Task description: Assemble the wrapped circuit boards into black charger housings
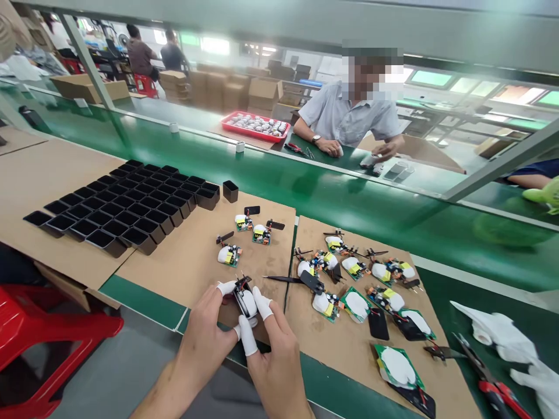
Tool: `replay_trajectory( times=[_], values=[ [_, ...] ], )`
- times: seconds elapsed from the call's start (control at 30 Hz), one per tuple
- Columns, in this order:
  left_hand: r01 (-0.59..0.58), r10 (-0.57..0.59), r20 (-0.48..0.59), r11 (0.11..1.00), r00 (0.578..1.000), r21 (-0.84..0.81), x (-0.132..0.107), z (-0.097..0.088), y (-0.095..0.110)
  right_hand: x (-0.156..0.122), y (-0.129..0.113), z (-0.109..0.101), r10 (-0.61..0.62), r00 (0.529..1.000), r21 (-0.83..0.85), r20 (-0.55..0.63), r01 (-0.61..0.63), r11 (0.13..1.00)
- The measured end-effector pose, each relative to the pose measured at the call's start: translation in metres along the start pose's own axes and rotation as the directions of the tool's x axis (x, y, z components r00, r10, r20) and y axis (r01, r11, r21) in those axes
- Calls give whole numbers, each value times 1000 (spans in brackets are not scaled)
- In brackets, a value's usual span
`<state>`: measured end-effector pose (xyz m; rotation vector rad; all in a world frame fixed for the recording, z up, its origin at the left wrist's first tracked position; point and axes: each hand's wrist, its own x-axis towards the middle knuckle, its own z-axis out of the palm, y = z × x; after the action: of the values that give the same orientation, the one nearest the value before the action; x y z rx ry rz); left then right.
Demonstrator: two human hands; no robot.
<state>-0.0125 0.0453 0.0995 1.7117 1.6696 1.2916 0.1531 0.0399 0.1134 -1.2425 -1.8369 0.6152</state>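
My left hand and my right hand meet at the near edge of a cardboard sheet. Both wear white finger cots. Together they pinch a small circuit board assembly with a white pad and a black part on it. Three similar boards lie just beyond it on the same sheet. To the right, a second cardboard sheet carries several more green boards with white pads, yellow parts and black flat pieces. Black tweezers lie across the gap between the sheets.
Rows of black open housings fill the left cardboard. Red-handled cutters and a white cloth lie at the right. A red stool stands at lower left. Beyond the green conveyor, another person works beside a red tray.
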Motion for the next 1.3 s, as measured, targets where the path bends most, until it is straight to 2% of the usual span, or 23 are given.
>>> replay_trajectory(
  times=[0.13,0.27,0.37,0.47,0.63,0.83,0.93,1.03,1.13,1.23,1.3],
  values=[
    [4,-4,9,1000,1000,-15,-3,1,-2,1,-1,-3,-60,998,-8,29,60,998],
    [19,-18,22,999,1000,-38,-5,2,-4,3,-1,-2,-19,1000,8,-8,19,1000],
    [30,-27,46,997,999,-65,-4,1,-4,4,1,0,-27,1000,2,11,27,1000],
    [45,-37,88,994,995,-97,-2,-2,-3,4,4,1,-46,998,1,41,46,999],
    [79,-51,182,986,982,-149,2,-9,-2,-1,10,3,-55,998,-56,-42,53,997],
    [98,-45,275,979,960,-181,2,-15,-8,-3,13,3,-105,993,-34,-53,103,994],
    [140,-59,341,966,938,-216,1,-20,-11,-3,14,-1,-48,997,20,-66,49,999],
    [262,-138,384,921,913,-290,0,-25,-12,-5,16,-5,73,997,176,-40,-65,982],
    [362,-173,403,813,899,-456,-4,-26,-10,-9,21,-5,117,993,252,28,-120,960],
    [388,-160,404,716,901,-580,-14,-23,-7,-12,29,-3,140,981,336,137,-179,925],
    [355,-148,352,672,924,-650,-23,-20,-5,-14,33,-1,156,981,380,117,-189,905]
  ],
)
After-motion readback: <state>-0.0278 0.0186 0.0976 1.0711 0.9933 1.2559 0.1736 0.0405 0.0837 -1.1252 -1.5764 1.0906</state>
